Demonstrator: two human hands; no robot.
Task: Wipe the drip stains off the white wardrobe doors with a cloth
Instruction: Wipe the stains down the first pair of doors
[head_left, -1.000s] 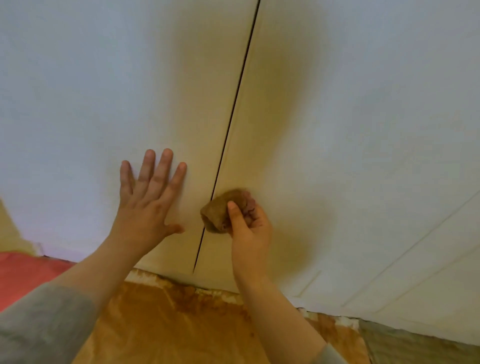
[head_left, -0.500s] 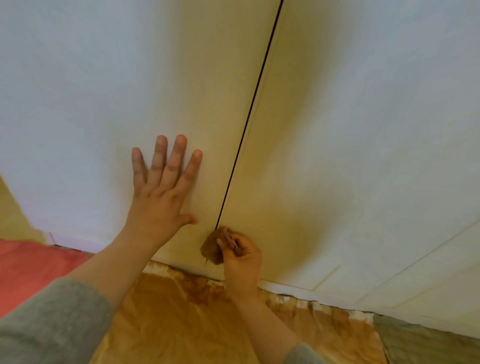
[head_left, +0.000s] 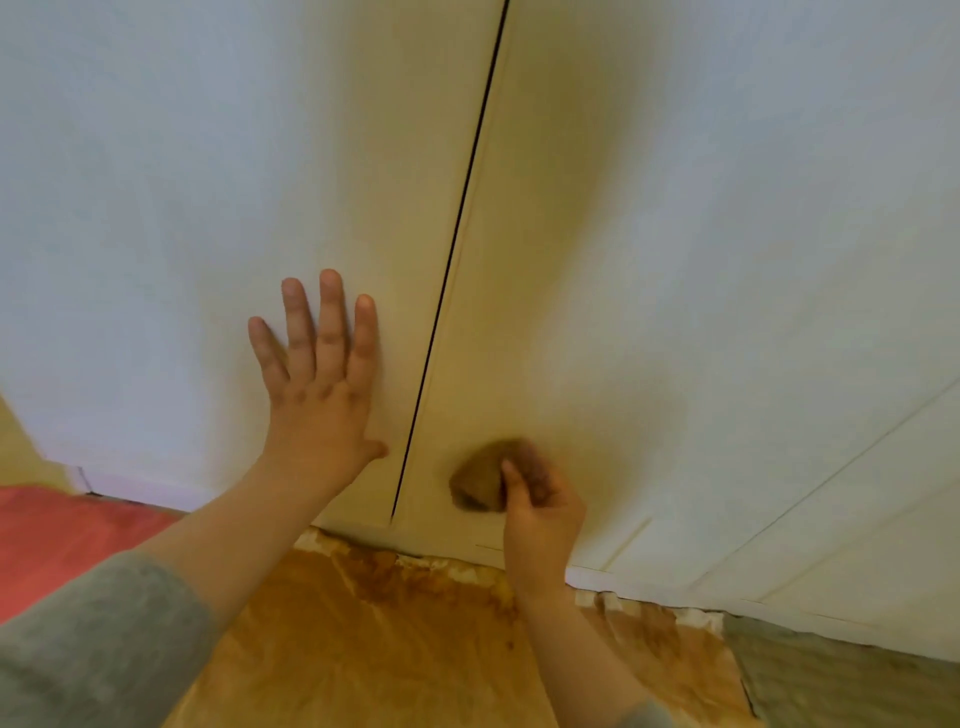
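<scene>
Two white wardrobe doors fill the view, the left door (head_left: 156, 208) and the right door (head_left: 727, 234), split by a dark vertical gap (head_left: 457, 244). My left hand (head_left: 317, 395) presses flat on the left door, fingers straight and spread, just left of the gap. My right hand (head_left: 540, 509) grips a bunched brown cloth (head_left: 478, 480) and holds it against the lower part of the right door, right of the gap. No drip stains show clearly; the picture is blurred around the cloth.
Stained brown paper (head_left: 389, 649) covers the floor below the doors. A red surface (head_left: 57, 535) lies at the lower left and a grey-green floor patch (head_left: 841, 680) at the lower right. Further door panel edges (head_left: 831, 478) slant at the right.
My right hand went down with the cloth to the foot of the gap, then moved right and a little up onto the right door. My left hand stayed flat on the left door.
</scene>
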